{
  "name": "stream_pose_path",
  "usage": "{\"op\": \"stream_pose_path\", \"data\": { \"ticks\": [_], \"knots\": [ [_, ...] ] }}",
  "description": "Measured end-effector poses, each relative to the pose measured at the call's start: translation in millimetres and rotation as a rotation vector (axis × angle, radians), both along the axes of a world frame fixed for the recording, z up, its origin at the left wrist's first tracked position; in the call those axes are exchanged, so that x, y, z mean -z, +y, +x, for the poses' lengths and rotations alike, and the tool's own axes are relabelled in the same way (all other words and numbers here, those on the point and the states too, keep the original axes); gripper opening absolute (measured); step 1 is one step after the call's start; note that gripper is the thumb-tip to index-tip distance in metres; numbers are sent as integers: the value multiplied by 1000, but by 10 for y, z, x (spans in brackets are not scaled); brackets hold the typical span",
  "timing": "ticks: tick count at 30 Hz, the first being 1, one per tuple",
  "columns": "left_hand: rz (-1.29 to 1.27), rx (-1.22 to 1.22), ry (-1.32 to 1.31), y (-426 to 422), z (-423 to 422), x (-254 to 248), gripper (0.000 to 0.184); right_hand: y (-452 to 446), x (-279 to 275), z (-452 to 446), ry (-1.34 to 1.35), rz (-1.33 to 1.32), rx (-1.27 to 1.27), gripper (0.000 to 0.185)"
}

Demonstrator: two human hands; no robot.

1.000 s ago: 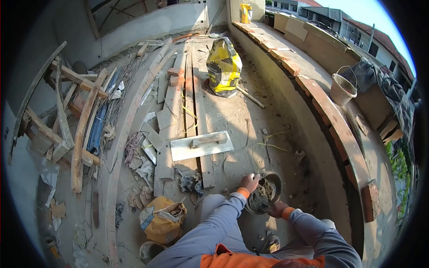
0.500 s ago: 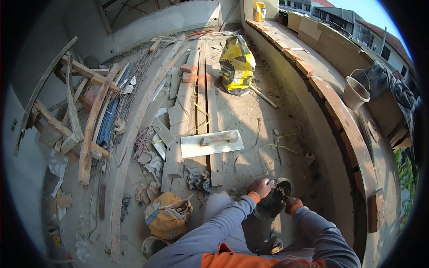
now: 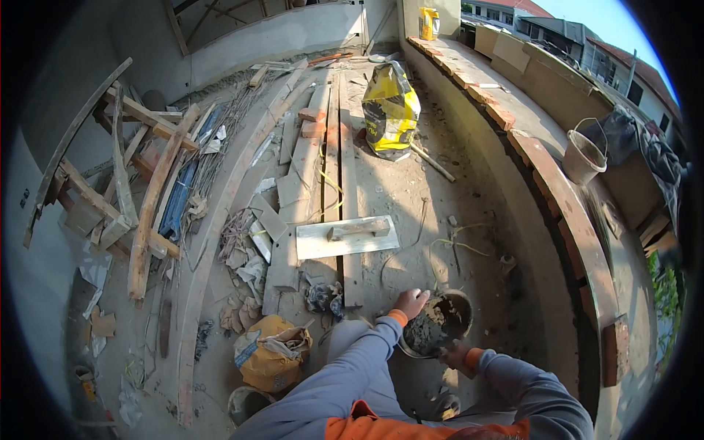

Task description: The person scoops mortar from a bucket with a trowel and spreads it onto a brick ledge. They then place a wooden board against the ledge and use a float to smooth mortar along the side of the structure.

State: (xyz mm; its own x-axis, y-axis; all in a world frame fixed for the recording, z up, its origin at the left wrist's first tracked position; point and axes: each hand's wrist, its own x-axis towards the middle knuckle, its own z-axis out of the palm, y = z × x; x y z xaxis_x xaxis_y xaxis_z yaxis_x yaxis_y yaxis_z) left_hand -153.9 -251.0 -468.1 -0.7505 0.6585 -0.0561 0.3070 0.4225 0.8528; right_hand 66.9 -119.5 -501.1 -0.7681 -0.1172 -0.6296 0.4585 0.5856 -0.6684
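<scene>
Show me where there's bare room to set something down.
Mostly bare floor lies between the black-yellow bag and the float; the ledge beyond the pale bucket looks free. The left is crowded with timber and rods.

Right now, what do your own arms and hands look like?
The left sleeve and right sleeve are long and grey, ending in bright orange cuffs. The left hand and right hand are both bare, without gloves. I see no cables, and can make out no markings on the sleeves.
</scene>
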Motion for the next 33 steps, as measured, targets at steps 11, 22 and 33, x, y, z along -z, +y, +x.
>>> {"op": "stream_pose_path", "data": {
  "ticks": [11,22,33],
  "knots": [
    [39,-113,-65,178,-29,129,47,44,-898,-46,89,704,-10,27],
    [-38,-77,-7,250,18,-27,45,96,-795,-169,-147,556,226,31],
    [-25,-55,-60,307,44,94,47,199,-784,-107,-109,980,-26,18]
  ]
}}
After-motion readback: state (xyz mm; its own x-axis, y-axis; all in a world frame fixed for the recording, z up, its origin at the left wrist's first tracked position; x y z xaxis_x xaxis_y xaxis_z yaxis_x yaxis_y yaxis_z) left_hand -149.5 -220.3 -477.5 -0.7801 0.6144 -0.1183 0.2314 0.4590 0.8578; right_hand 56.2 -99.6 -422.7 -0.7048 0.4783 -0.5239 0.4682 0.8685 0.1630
